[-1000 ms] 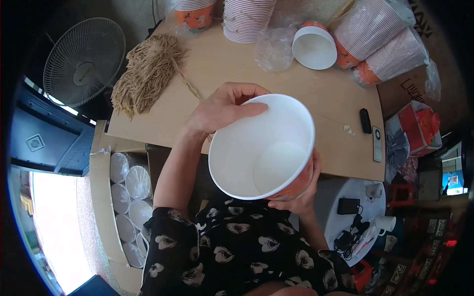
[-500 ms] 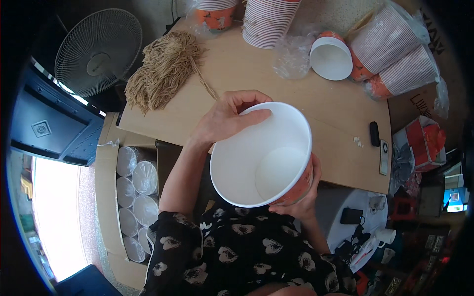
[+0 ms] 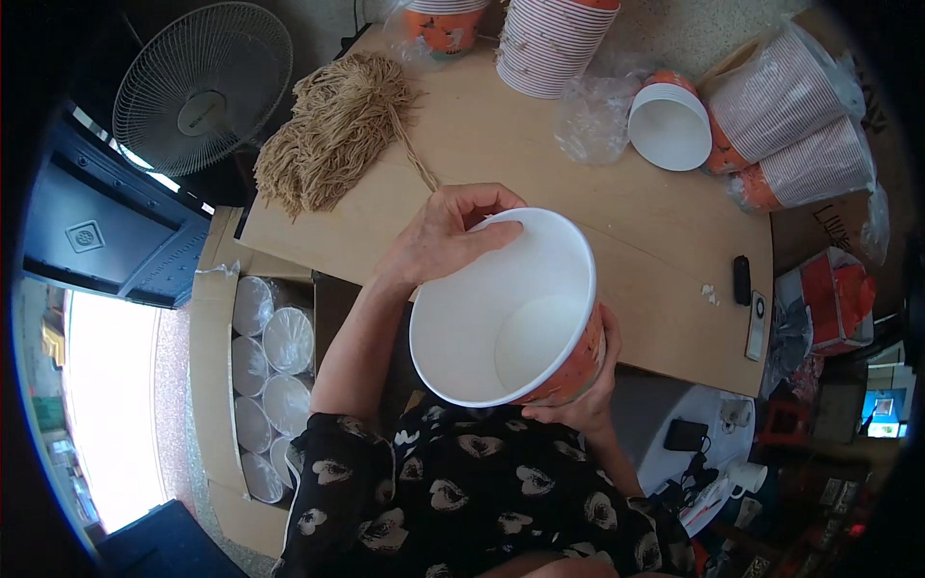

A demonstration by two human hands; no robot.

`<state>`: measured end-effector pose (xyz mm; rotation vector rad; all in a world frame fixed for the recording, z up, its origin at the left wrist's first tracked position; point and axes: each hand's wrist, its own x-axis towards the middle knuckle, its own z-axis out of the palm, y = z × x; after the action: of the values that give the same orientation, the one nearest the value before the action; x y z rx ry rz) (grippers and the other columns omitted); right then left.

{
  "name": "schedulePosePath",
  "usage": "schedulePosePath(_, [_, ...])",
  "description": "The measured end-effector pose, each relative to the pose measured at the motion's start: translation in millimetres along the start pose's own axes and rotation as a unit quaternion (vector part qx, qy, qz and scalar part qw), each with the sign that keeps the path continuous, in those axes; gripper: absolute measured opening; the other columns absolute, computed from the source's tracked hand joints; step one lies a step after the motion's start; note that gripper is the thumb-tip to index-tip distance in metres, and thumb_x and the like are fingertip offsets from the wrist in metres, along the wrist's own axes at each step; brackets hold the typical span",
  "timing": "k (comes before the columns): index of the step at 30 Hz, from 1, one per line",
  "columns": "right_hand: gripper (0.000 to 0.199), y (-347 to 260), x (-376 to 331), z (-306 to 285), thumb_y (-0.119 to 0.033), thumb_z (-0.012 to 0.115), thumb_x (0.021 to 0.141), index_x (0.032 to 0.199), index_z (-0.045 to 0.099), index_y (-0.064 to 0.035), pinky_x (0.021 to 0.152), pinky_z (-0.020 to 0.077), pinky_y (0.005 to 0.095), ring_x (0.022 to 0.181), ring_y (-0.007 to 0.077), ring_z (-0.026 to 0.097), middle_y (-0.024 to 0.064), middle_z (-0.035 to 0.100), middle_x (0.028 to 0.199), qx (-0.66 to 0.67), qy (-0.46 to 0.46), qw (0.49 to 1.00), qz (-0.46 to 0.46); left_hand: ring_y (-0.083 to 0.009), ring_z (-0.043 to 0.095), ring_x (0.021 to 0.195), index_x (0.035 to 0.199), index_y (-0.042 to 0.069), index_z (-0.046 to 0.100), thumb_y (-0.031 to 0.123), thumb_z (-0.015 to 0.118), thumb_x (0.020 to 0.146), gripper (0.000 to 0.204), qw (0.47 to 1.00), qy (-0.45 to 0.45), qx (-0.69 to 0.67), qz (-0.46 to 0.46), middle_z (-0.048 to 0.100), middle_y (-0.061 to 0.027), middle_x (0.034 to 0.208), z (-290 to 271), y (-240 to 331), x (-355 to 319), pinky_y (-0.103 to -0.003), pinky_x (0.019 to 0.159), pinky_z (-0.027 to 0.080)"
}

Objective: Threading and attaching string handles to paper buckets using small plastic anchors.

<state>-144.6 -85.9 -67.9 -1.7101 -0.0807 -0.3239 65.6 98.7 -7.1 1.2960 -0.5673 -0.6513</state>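
Note:
A large paper bucket, white inside and orange printed outside, is tilted with its mouth toward me, over the table's near edge. At its upper left rim, my left hand is closed, thumb inside the wall and fingers behind it. My right hand wraps round the outer side near the base at the right; some of its fingers are hidden behind the bucket. The inside looks bare and white down to its round bottom. Beyond it on the brown table lies a bundle of tan twisted cords.
Stacked paper buckets stand at the back, and bagged stacks lie at the far right beside a single bucket. An open carton with several wrapped stacks sits at the left, below a fan. A remote lies at the table's right edge.
The view has shifted slightly, so the table and its things appear a little further right. Both hands keep their hold on the bucket, which has hardly turned.

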Motion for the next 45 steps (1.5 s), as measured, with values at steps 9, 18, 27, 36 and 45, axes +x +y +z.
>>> schedulePosePath(9, [0.141,10.2,18.4,-5.8,-0.031,0.099,0.055,0.154,0.004,-0.0021,0.115,0.0363,0.0481,0.140,0.0321,0.039,0.0192,0.028,0.153,0.118,0.026,0.992,0.036,-0.0082,0.065,0.087,0.110,-0.001,0.067,0.015,0.068,0.093,0.024,0.999,0.012,0.011,-0.033,0.070,-0.0052,0.102,-22.0,-19.1,10.3,-0.025,0.077,0.053])
schedulePosePath(18, [0.097,64.0,41.6,-42.3,-0.016,0.086,0.076,0.150,0.025,-0.0018,0.102,0.0486,0.0431,0.124,0.0276,0.057,0.0162,0.049,0.141,-0.012,0.069,0.995,0.069,-0.0257,0.071,0.084,0.116,0.003,0.069,0.007,0.056,0.085,0.034,0.964,0.158,0.178,0.121,0.072,-0.0205,0.095,18.7,-33.5,43.4,-0.036,0.079,0.055])
schedulePosePath(27, [0.064,88.7,60.8,-45.8,0.007,0.076,0.076,0.133,0.048,0.0039,0.069,0.0595,0.0316,0.093,0.0242,0.068,0.0164,0.060,0.125,0.058,0.131,0.983,0.115,-0.0195,0.070,0.086,0.116,0.004,0.070,0.018,0.061,0.096,0.026,0.979,0.163,0.026,0.123,0.074,-0.0118,0.099,33.6,-65.9,115.2,-0.034,0.075,0.055])
schedulePosePath(36, [0.071,96.4,64.1,-55.4,-0.006,0.077,0.082,0.144,0.042,0.0022,0.114,0.0324,0.0377,0.135,0.0235,0.044,0.0133,0.046,0.146,-0.175,0.233,0.956,0.043,-0.0196,0.068,0.080,0.100,0.006,0.076,0.008,0.075,0.086,0.014,0.877,0.281,0.370,0.125,0.070,-0.0096,0.094,-60.0,-57.0,-10.4,-0.030,0.067,0.055])
schedulePosePath(45, [0.036,89.1,30.3,-20.0,-0.008,0.076,0.083,0.114,0.059,-0.0013,0.093,0.0446,0.0383,0.100,0.0222,0.058,0.0099,0.061,0.108,-0.194,0.160,0.965,0.067,-0.0295,0.067,0.085,0.103,0.005,0.071,0.012,0.079,0.078,0.027,0.871,0.197,0.436,0.114,0.067,-0.0117,0.091,-50.5,-93.6,-23.5,-0.041,0.073,0.055])
